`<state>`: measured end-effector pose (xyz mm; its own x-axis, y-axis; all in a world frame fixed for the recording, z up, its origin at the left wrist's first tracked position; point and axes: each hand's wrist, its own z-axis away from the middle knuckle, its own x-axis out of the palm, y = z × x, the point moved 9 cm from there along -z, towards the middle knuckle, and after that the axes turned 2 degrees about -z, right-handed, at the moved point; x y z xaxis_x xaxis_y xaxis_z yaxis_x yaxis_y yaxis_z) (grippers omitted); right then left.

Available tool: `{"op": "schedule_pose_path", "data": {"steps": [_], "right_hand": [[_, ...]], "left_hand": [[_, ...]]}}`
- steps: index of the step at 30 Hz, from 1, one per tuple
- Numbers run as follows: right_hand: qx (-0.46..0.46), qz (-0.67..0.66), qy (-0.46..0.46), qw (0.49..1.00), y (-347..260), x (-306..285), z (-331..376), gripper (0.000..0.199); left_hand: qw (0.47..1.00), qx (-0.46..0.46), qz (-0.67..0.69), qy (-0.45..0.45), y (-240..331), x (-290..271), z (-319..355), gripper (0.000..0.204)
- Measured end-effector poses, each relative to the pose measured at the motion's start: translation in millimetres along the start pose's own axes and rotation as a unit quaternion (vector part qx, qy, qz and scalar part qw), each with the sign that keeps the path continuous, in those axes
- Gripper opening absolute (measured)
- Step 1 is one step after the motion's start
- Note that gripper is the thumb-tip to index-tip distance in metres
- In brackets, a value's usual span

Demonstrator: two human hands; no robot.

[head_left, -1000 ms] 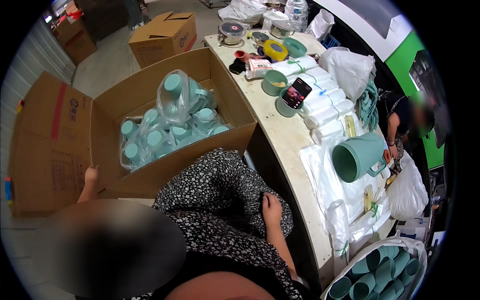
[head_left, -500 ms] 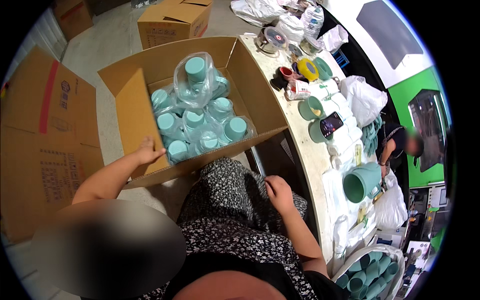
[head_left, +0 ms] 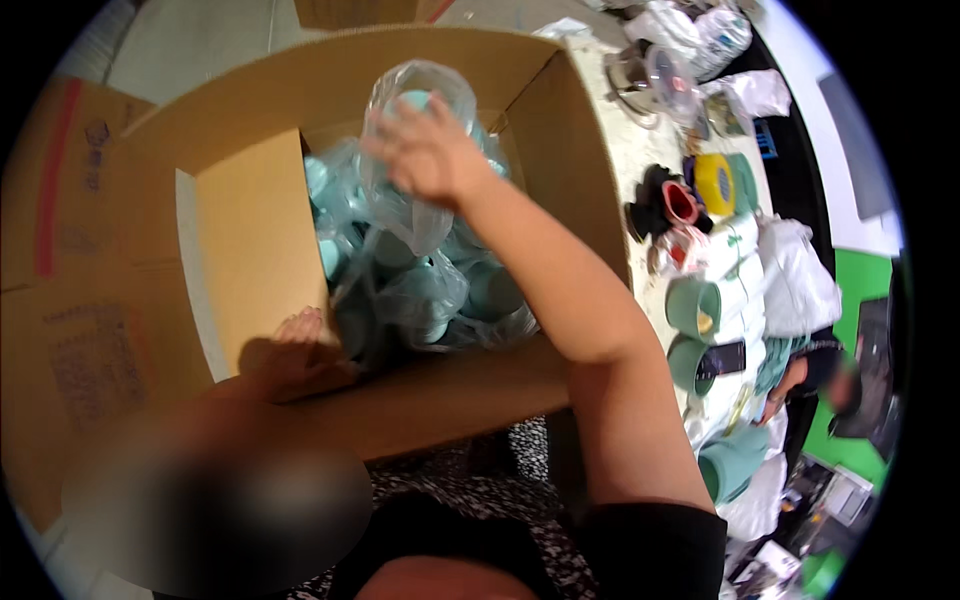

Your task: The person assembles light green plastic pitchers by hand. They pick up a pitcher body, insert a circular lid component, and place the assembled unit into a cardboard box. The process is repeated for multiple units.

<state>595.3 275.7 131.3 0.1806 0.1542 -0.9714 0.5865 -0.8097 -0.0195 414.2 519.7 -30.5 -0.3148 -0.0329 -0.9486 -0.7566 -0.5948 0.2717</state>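
A large open cardboard box (head_left: 565,150) is in front of me, holding several turquoise cups (head_left: 495,290) wrapped in clear plastic bags. One bagged turquoise cup (head_left: 412,99) rests on top of the others near the far side. Over it reaches my right hand (head_left: 425,155), blurred, its fingers spread against or just above the clear bag (head_left: 430,230); contact is hard to make out. My left hand (head_left: 295,355) lies with fingers stretched out on the inner face of the box's left flap (head_left: 250,260), close to the near left corner.
Along the right runs a cluttered worktable (head_left: 625,130) with green cups (head_left: 692,305), a phone (head_left: 722,360), a roll of yellow tape (head_left: 713,184) and a green pitcher (head_left: 735,465). Another carton (head_left: 75,330) stands at the left. A person (head_left: 815,375) is beyond the table.
My right hand has moved from beside my lap up into the box, over the top bagged cup. The left flap leans further outward under my left hand. My view has come closer to the box.
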Motion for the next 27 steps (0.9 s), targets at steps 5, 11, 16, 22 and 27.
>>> {"op": "schedule_pose_path", "data": {"steps": [5, 11, 16, 22, 27], "right_hand": [[0.264, -0.049, 0.116, 0.956, 115.3, 94.5, 36.1, 0.048], [0.462, -0.196, -0.202, 0.841, 159.1, 203.0, 115.6, 0.056], [0.298, -0.356, 0.0, 0.886, 65.9, 91.0, 95.4, 0.045], [-0.025, -0.423, -0.293, 0.857, -101.8, -76.7, 267.1, 0.045], [0.124, -0.294, -0.22, 0.922, -21.3, -46.8, 207.7, 0.032]], "left_hand": [[0.992, -0.047, 0.019, -0.117, -4.7, 29.2, 16.3, 0.082], [0.985, -0.054, 0.038, -0.162, -5.2, 48.4, 20.6, 0.082], [0.977, -0.1, 0.001, -0.188, 5.9, 16.6, -6.5, 0.078], [0.903, -0.119, 0.066, -0.407, 6.3, -16.7, -36.1, 0.068], [0.963, -0.155, 0.216, -0.033, 84.7, -177.3, -156.3, 0.044]]}}
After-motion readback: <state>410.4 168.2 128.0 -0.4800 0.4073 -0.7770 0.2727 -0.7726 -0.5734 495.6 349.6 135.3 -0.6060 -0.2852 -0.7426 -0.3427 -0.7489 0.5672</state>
